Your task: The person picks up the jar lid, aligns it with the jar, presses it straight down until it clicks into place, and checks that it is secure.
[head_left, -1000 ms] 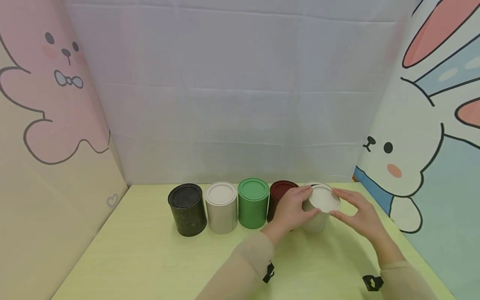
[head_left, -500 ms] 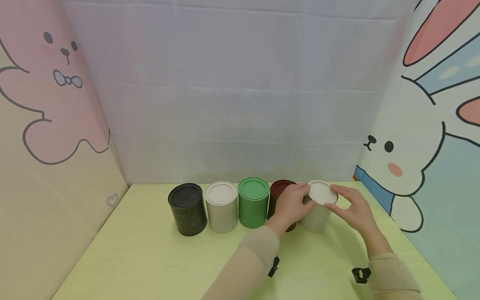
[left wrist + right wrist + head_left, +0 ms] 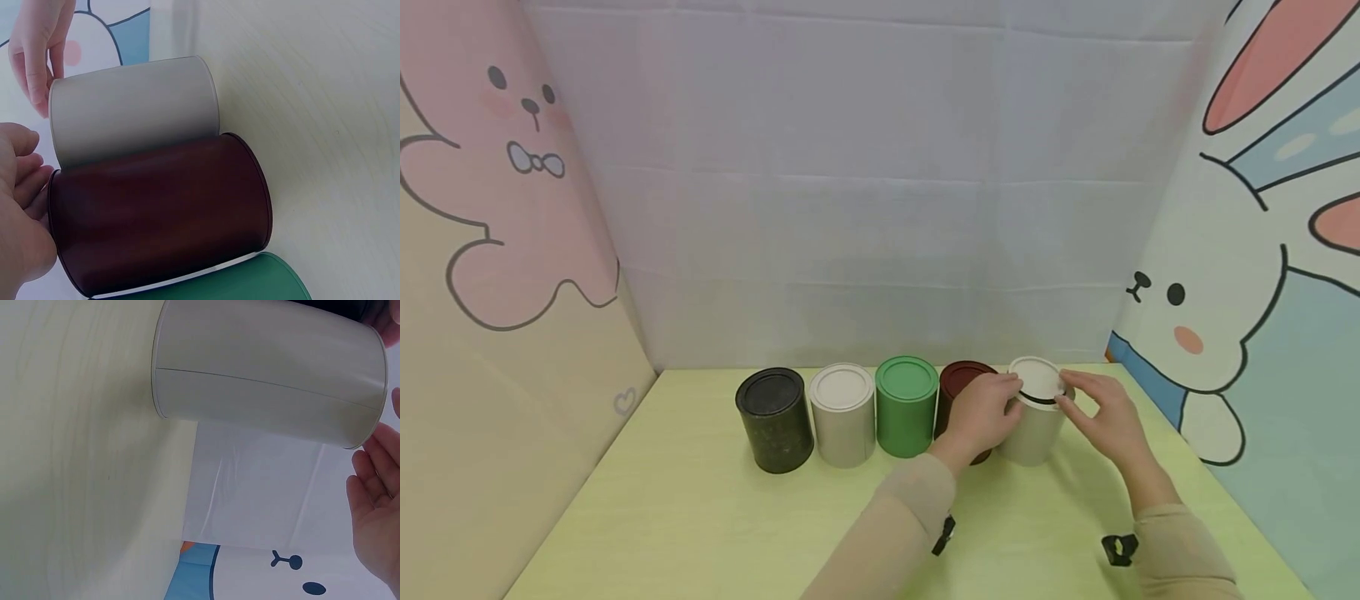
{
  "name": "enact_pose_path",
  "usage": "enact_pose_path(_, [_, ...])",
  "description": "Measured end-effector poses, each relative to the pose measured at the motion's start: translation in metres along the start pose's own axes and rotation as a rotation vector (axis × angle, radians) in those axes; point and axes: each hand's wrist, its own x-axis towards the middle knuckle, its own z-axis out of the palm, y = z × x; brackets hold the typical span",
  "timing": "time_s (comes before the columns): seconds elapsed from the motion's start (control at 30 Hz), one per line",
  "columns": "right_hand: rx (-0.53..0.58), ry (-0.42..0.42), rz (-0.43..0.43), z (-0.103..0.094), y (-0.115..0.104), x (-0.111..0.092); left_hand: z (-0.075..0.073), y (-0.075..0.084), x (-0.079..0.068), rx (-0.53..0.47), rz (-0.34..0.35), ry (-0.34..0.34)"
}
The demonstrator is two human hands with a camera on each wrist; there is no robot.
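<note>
At the right end of a row of cans stands a light grey can (image 3: 1033,437) with its white lid (image 3: 1039,379) lying over the mouth. A dark gap shows below the lid's front edge, and the lid sits shifted toward the back. My left hand (image 3: 981,417) holds the lid's left edge, reaching over the dark red can (image 3: 958,382). On the other side my right hand (image 3: 1108,421) grips the right edge between thumb and fingers. Beside the grey can's upper end, the right wrist view shows the right hand (image 3: 381,515) with curved fingers; the lid's top is hidden there.
Left of the dark red can are a green can (image 3: 907,417), a whitish can (image 3: 843,425) and a black can (image 3: 777,429), all lidded and upright. The row stands near the back of a pale yellow table (image 3: 700,517), before a white cloth wall (image 3: 880,208).
The lid has gone from tilted at the can's front to flatter over its mouth, then slid backward, baring a dark gap in front. Both hands moved slightly with it.
</note>
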Motion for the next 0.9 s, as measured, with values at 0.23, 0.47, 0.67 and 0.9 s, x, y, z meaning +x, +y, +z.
enact_pose_path(0.23, [-0.012, -0.026, -0.037, 0.002, 0.003, 0.008, 0.005, 0.002, 0.001, 0.11, 0.039, -0.046])
enact_pose_path(0.47, [0.001, -0.108, -0.073, 0.003, 0.008, 0.021, 0.005, 0.003, 0.003, 0.206, 0.019, -0.062])
enact_pose_path(0.67, [0.05, -0.203, -0.076, 0.004, 0.016, 0.033, 0.006, 0.004, 0.003, 0.259, 0.001, -0.086])
enact_pose_path(0.9, [0.057, -0.23, -0.025, 0.003, 0.02, 0.033, 0.005, 0.005, 0.001, 0.3, 0.047, -0.067])
